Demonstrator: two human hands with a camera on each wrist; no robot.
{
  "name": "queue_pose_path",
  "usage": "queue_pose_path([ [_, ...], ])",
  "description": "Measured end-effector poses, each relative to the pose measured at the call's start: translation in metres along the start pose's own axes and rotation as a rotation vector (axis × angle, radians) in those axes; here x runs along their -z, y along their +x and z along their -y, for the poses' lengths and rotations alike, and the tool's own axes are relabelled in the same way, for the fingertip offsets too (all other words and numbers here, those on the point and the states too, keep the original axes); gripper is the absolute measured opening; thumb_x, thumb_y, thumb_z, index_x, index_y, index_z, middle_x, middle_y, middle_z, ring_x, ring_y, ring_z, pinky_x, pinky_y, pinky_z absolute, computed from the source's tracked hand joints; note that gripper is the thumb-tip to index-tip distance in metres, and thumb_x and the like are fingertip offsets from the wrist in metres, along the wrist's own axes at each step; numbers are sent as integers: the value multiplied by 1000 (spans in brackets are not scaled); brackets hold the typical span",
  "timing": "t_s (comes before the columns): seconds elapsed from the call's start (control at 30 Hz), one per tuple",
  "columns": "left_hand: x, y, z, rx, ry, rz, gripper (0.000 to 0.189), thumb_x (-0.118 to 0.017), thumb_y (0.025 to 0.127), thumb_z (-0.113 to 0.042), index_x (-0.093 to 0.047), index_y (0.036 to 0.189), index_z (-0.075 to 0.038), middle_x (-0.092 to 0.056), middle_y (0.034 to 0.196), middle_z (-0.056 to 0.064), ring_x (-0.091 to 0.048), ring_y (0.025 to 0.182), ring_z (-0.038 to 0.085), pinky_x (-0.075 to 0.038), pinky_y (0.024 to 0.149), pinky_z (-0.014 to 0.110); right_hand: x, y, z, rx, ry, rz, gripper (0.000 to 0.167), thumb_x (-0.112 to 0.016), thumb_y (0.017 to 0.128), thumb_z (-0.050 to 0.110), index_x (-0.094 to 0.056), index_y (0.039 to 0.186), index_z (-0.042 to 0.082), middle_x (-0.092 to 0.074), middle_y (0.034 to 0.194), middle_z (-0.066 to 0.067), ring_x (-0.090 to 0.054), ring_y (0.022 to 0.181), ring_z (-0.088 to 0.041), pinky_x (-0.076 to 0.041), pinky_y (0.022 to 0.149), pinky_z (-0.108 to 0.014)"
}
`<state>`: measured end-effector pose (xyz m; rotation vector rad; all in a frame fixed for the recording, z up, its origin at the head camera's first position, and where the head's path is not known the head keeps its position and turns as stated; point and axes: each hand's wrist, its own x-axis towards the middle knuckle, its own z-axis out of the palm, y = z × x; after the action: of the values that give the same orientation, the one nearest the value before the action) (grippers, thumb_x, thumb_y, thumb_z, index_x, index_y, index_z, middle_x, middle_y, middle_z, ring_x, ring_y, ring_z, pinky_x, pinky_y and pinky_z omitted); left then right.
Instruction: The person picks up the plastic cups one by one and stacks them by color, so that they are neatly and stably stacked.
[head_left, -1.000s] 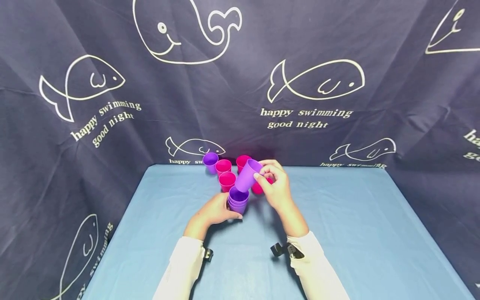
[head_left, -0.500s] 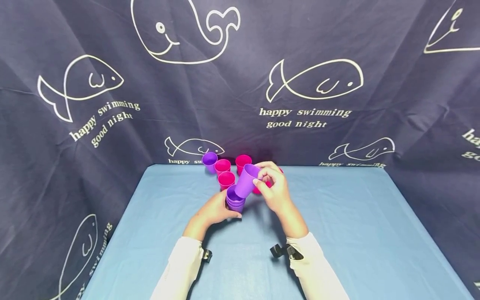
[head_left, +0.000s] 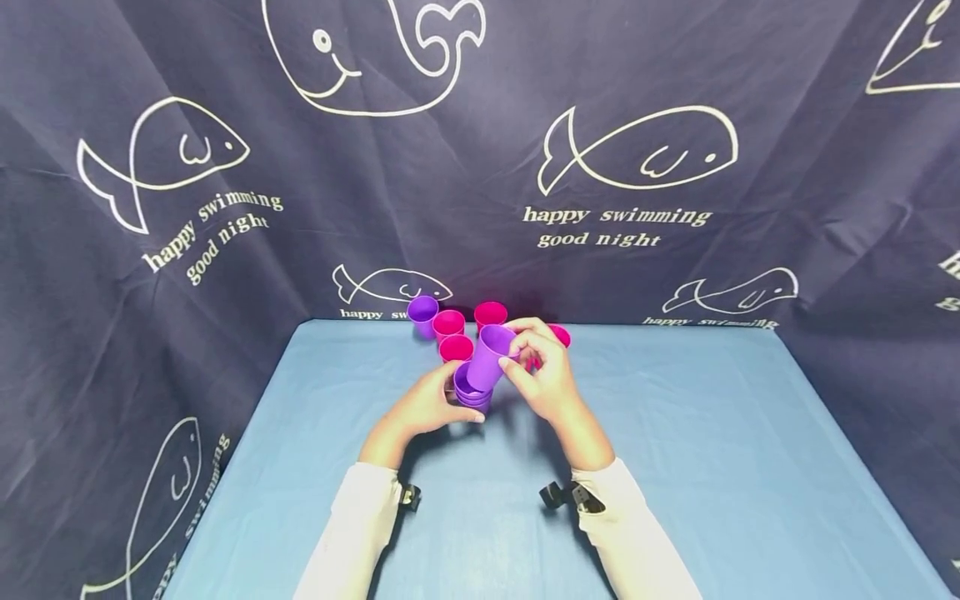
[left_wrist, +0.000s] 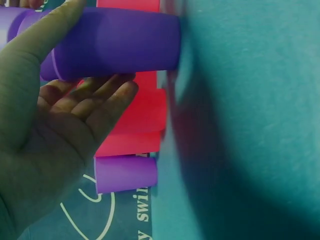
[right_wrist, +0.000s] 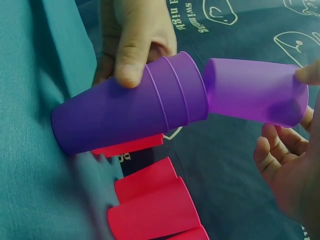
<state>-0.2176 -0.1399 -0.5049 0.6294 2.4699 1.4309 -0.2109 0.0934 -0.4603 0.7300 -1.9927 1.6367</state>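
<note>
My left hand [head_left: 427,404] grips a short stack of nested purple cups [right_wrist: 115,115] from the left side. The stack leans slightly, its base at the blue cloth in the right wrist view. A single purple cup [head_left: 491,357] is pinched at its rim by my right hand [head_left: 549,375]. That cup tilts, with its bottom end at the mouth of the stack; how far it reaches inside cannot be seen. Just behind the hands stand several pink-red cups [head_left: 456,348], partly hidden by the right hand. Another purple cup [left_wrist: 127,174] stands at their left end.
A light blue cloth [head_left: 675,467] covers the table. Dark curtains [head_left: 480,183] with white fish drawings rise at the back and sides, close behind the cups. Small black cameras [head_left: 553,496] sit at both wrists.
My right hand has lowered the single purple cup, so its bottom now overlaps the stack's mouth. The left hand has kept its grip on the stack. The head view has shifted slightly.
</note>
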Motion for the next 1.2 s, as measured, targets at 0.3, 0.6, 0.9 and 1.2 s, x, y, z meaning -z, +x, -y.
queue_pose_path([
  [0.3, 7, 14, -15, -56, -21, -10, 75, -97, 76, -22, -61, 140, -12, -74, 126, 4, -74, 113, 20, -59, 103, 36, 2, 12, 3, -7, -97, 94, 17, -79, 81, 6, -62, 81, 2, -69, 125, -13, -57, 72, -22, -52, 61, -38],
  [0.6, 4, 7, -14, -68, -22, -31, 69, -96, 78, -25, -64, 138, -15, -75, 123, -1, -75, 110, 15, -59, 100, 29, -4, 5, 4, -56, -131, 185, 18, -83, 79, 7, -65, 81, 5, -70, 127, -13, -53, 79, -18, -46, 67, -29],
  [0.9, 4, -1, -10, -68, -32, -61, 68, -95, 79, -28, -65, 139, -17, -76, 123, -2, -76, 110, 15, -60, 99, 29, -8, -1, -3, -101, -205, 293, 14, -85, 79, 14, -71, 84, 14, -70, 130, -5, -60, 116, -23, -52, 81, -39],
  [1.2, 7, -7, -9, -41, -33, -85, 67, -95, 79, -28, -66, 138, -20, -75, 122, -1, -75, 108, 15, -60, 97, 29, -12, -6, -6, -105, -250, 365, 23, -86, 79, 18, -82, 101, 14, -70, 132, -7, -61, 123, -26, -55, 100, -47],
])
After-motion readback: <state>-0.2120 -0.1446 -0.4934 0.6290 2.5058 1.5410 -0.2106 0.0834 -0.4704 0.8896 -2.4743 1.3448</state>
